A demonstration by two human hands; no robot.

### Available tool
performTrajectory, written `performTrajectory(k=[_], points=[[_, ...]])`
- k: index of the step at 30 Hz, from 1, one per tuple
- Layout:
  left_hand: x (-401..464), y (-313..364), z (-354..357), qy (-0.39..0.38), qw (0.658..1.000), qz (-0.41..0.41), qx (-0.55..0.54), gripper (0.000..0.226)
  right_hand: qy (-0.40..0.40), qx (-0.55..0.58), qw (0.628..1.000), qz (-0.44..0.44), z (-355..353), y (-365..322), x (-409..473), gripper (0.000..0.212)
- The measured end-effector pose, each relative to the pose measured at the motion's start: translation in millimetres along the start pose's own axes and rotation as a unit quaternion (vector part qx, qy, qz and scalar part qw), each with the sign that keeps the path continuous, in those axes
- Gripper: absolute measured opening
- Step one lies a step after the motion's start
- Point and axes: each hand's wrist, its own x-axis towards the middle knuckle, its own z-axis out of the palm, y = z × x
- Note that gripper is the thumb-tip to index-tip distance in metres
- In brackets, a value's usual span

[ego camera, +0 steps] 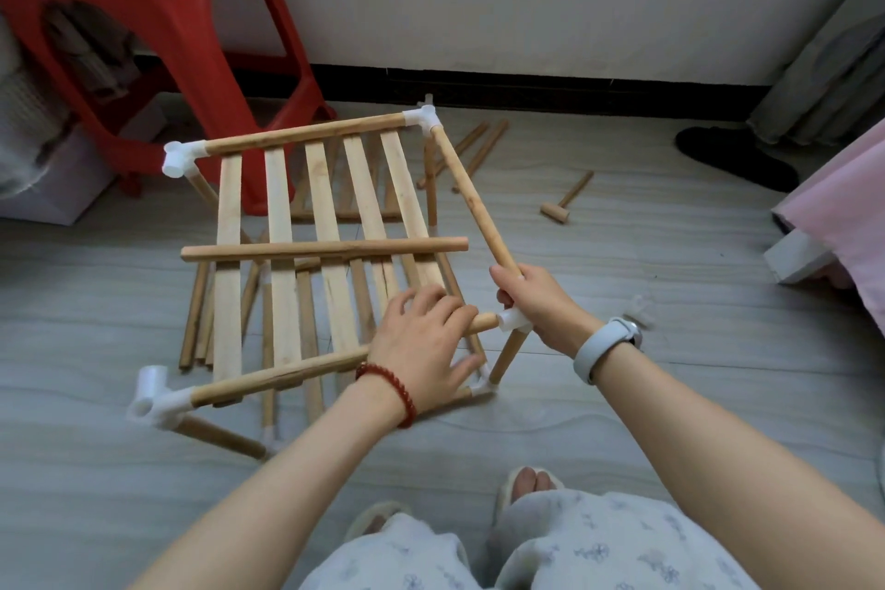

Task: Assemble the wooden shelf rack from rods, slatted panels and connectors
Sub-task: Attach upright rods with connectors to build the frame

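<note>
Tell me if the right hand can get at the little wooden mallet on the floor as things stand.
Probably not yet: the right hand grips the rod and white connector, and the mallet lies apart on open floor. Once it lets go, nothing blocks it.

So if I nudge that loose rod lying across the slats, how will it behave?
The loose rod is round and lies unfixed across the tilted slatted panel, with no connector on either end, so it will probably roll or slide off. It looks like slim plain wood: likely stiff and light. The left hand and right hand are both busy at the near corner.
</note>
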Motion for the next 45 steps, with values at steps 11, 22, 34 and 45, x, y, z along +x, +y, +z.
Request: performTrajectory(k=[11, 22, 34, 45], points=[[30.4, -10.8, -7.9, -0.071, 0.997, -0.004, -0.016, 0.032, 0.068, -0.027, 0.997, -0.01, 21.1, 0.7, -1.8, 0.028], [31.4, -2.7, 2.9, -0.021, 0.998, -0.018, 0.06, 0.051, 0.052, 0.016, 0.998, 0.014, 19.4, 5.2, 2.3, 0.03], [21.6, -9.5, 2.4, -0.002, 0.998, -0.002, 0.055, 0.051, 0.076, 0.029, 0.997, 0.001, 30.7, 4.4, -4.7, 0.036], [22.0, -8.8, -1.2, -0.016, 0.999, 0.002, 0.038, 0.045, 0.05, 0.063, 0.997, 0.019, 25.3, -2.0, -9.4, 0.034]])
